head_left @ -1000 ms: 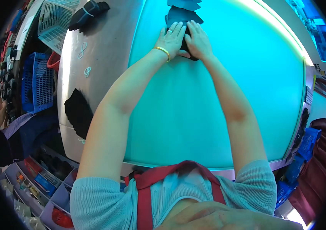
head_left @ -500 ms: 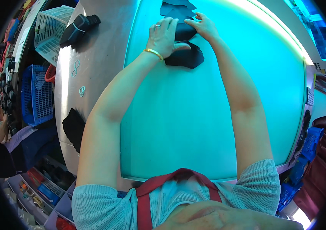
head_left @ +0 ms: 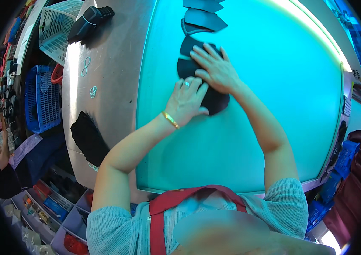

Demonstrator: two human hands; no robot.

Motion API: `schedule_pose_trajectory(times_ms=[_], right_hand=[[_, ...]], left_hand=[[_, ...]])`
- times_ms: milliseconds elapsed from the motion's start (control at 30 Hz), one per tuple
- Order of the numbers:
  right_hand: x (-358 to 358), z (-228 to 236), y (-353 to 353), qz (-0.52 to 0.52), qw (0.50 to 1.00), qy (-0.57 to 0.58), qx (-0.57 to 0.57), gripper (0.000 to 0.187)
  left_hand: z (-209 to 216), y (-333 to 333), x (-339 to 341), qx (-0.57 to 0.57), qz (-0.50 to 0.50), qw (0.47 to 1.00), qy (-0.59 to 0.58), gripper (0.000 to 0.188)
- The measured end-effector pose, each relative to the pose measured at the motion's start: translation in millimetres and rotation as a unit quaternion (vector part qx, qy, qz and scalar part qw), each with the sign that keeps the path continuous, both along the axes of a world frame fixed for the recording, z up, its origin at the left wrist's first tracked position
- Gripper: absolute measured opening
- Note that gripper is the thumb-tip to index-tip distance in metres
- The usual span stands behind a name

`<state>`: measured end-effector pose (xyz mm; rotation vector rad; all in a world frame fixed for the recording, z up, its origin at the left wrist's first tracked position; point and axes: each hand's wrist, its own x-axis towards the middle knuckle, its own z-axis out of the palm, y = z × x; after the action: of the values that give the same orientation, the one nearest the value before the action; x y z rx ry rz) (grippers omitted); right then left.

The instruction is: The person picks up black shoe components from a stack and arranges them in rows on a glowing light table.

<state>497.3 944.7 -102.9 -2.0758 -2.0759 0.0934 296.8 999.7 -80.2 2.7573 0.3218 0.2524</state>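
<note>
Flat black pieces, thin like cloth, lie in an overlapping row on the glowing turquoise panel (head_left: 206, 157). My right hand (head_left: 218, 72) rests with spread fingers across the middle black pieces (head_left: 186, 68). Just below and to its left, my left hand (head_left: 184, 102) lies with fingers stretched out at the edge of the nearest black piece (head_left: 216, 104). A ring and a gold bracelet show on that arm. Farther up, more black pieces (head_left: 206, 19) continue the row to the top of the panel. My palms hide part of the pieces.
Left of the panel, a metal table (head_left: 116, 80) carries a banded black bundle (head_left: 88, 25), a black stack (head_left: 88, 138) and pale elastic loops (head_left: 93, 92). Beyond it are a white basket (head_left: 59, 27) and a blue basket (head_left: 42, 100). Another person's arm (head_left: 4, 148) shows far left.
Both hands have come nearer to me along the row. The near black pieces have shifted toward me, and the right hand now lies flat on them. The view has moved slightly.
</note>
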Motion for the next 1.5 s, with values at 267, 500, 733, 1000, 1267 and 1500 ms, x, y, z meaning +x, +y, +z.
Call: schedule_pose_trajectory(times_ms=[267,500,733,1000,1267,1500], right_hand=[[-77.6,22.7,-84.1,0.006,0.995,0.094,-0.018,0.052],[90.4,12.4,84.3,-0.249,0.927,-0.043,0.278,0.035],[92.9,41.6,82.0,-0.225,0.903,0.365,-0.001,0.039],[-12.1,29.2,-11.1,-0.141,0.974,0.127,0.126,0.027],[-25.4,38.2,-20.6,-0.181,0.974,0.134,-0.015,0.024],[80.4,56.1,112.2,-0.342,0.931,0.12,-0.03,0.036]], left_hand=[[26.0,-68.7,-91.1,-0.1,-0.083,0.989,0.069,0.071],[34.5,-83.4,-89.6,-0.104,-0.05,0.99,0.082,0.07],[29.6,-87.0,-100.3,-0.139,-0.044,0.986,0.08,0.071],[30.3,-101.8,-103.0,-0.062,0.006,0.996,0.07,0.075],[32.7,-102.0,-102.7,-0.076,0.009,0.992,0.097,0.078],[33.3,-101.4,-103.4,-0.142,0.012,0.987,0.074,0.083]])
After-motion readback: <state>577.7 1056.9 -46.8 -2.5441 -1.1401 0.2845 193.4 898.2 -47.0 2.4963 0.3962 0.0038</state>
